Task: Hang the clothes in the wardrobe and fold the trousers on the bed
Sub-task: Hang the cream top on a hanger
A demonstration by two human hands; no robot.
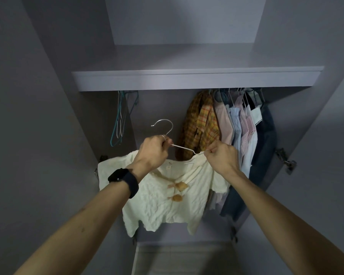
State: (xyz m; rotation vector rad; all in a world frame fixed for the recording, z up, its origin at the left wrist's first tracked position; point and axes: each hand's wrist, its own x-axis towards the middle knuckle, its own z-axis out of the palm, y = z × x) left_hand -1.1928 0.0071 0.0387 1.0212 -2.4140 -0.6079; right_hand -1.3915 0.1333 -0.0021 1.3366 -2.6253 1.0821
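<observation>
A cream knitted cardigan [163,203] with tan toggle buttons hangs from a thin white hanger [184,148] with a metal hook, held up in front of the open wardrobe. My left hand [154,150] grips the hanger just below its hook. My right hand [220,155] pinches the cardigan's right shoulder where it meets the hanger arm. The left shoulder droops lower than the right. The hook is free in the air, below the shelf.
Several garments [232,126], a yellow plaid shirt among them, hang at the right under the wardrobe shelf [197,80]. Empty hangers [120,118] hang at the left. The rail between them is hidden by the shelf. Door hinges [288,161] stick out at the right.
</observation>
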